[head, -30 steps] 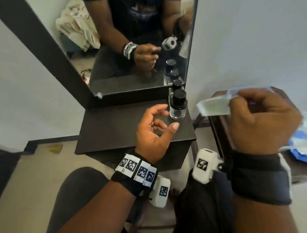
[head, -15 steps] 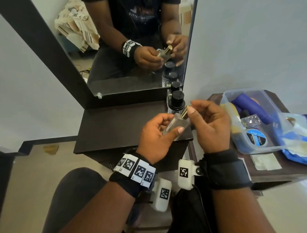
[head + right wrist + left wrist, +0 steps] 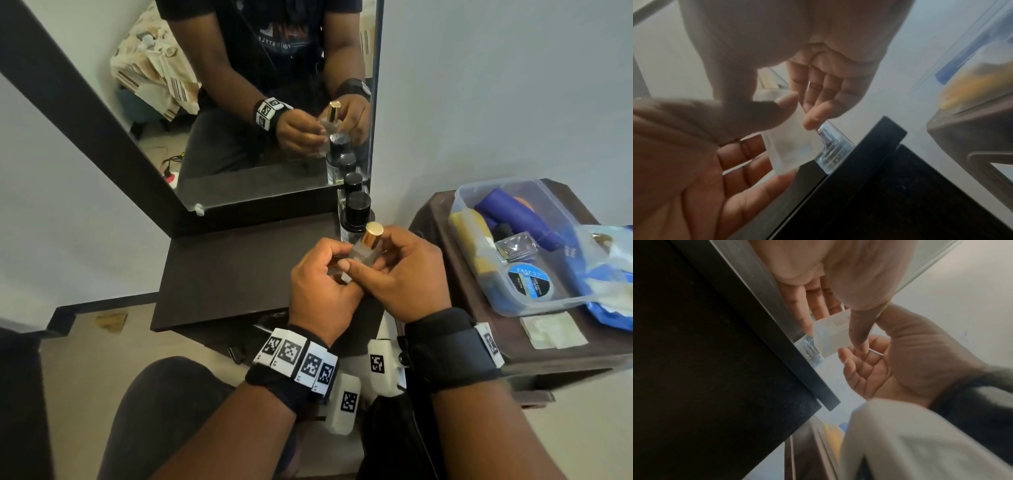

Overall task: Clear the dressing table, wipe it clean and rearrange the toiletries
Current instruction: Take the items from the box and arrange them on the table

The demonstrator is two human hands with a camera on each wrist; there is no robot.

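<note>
I hold the frosted perfume bottle (image 3: 364, 255) with the gold cap (image 3: 372, 233) between both hands, just right of centre in the head view, above the right front part of the dressing table (image 3: 239, 267). My left hand (image 3: 322, 291) has its fingers curled round the bottle's lower body, thumb across the front face. My right hand (image 3: 407, 274) pinches the bottle from the right, fingers bent round its side. The bottle stands nearly upright, tilted a little to the right, and is off the tabletop.

In the left wrist view the bottle's frosted base (image 3: 831, 335) shows at centre, my thumb laid over it. In the right wrist view the same base (image 3: 793, 144) sits just beside a clear glass bottle's foot (image 3: 833, 152) at the table's edge.

Directly above my hands in the head view, two black-capped bottles (image 3: 356, 212) stand in a row at the table's back right corner, against the mirror (image 3: 260, 102). Left of them the dark tabletop lies bare out to its left edge; its front edge runs below my left hand toward the lower left.

At the right of the frame, a brown side table (image 3: 513, 346) stands just beside the dressing table's right edge. On it sits a clear plastic tub (image 3: 534, 301) holding a blue tube, a yellow item and a round blue-labelled tin (image 3: 529, 279). A folded pale cloth (image 3: 553, 330) lies in front of the tub.
</note>
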